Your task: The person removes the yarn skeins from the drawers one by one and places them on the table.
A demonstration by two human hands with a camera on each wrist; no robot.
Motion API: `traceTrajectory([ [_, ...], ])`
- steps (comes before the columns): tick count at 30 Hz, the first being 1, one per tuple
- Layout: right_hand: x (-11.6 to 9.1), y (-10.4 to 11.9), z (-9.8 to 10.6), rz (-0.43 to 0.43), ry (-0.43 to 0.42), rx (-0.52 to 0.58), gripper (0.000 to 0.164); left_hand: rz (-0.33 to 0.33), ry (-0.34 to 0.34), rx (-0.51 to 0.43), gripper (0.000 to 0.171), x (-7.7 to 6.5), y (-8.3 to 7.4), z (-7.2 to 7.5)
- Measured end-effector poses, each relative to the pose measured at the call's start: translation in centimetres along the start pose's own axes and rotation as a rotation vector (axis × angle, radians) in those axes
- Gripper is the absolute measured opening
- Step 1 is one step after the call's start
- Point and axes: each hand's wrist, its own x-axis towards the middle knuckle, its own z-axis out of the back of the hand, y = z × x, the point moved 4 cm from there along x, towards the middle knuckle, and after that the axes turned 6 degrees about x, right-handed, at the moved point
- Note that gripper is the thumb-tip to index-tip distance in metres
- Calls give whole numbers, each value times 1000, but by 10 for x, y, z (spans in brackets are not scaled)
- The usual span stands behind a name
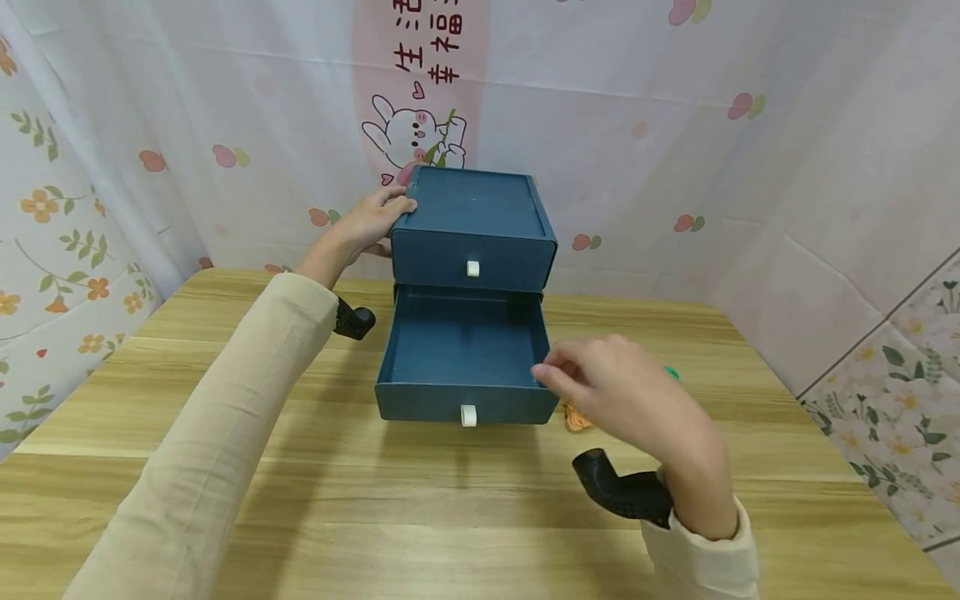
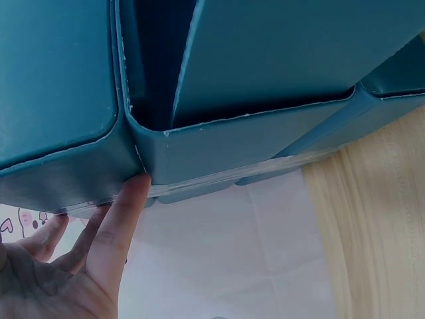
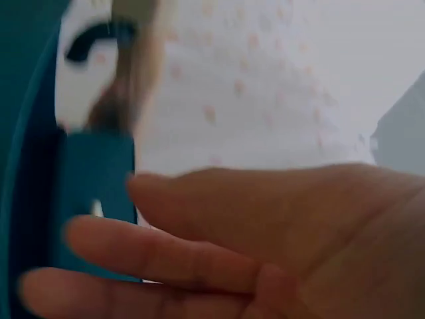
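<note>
A dark blue two-drawer cabinet (image 1: 474, 200) stands at the back of the table. Its lower drawer (image 1: 467, 402) is pulled out, while the upper drawer (image 1: 435, 257) is pushed in; each has a small white knob. My left hand (image 1: 369, 223) rests against the cabinet's upper left side, thumb near the top edge; in the left wrist view its fairly straight fingers (image 2: 114, 236) touch the side wall. By the lower drawer's front right corner hovers my right hand (image 1: 618, 387), fingers loosely bent, nothing seen between them. The right wrist view is blurred.
An orange coiled thing (image 1: 576, 419) lies on the wooden table (image 1: 360, 517) right of the drawer, partly behind my right hand. A bit of something green (image 1: 671, 372) shows beyond that hand. A patterned curtain (image 1: 285, 108) hangs behind the cabinet.
</note>
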Motion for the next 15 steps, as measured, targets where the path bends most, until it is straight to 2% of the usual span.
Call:
traceTrajectory([
  [4, 7, 24, -31, 22, 150, -18, 23, -6, -2, 4, 61, 0, 1, 0],
  [7, 12, 32, -50, 17, 225, -34, 30, -9, -4, 7, 61, 0, 1, 0],
  [10, 17, 35, -62, -19, 232, -89, 38, -13, -7, 8, 61, 0, 0, 0],
  [15, 24, 34, -72, -55, 192, -157, 41, -15, -6, 8, 61, -1, 0, 0],
])
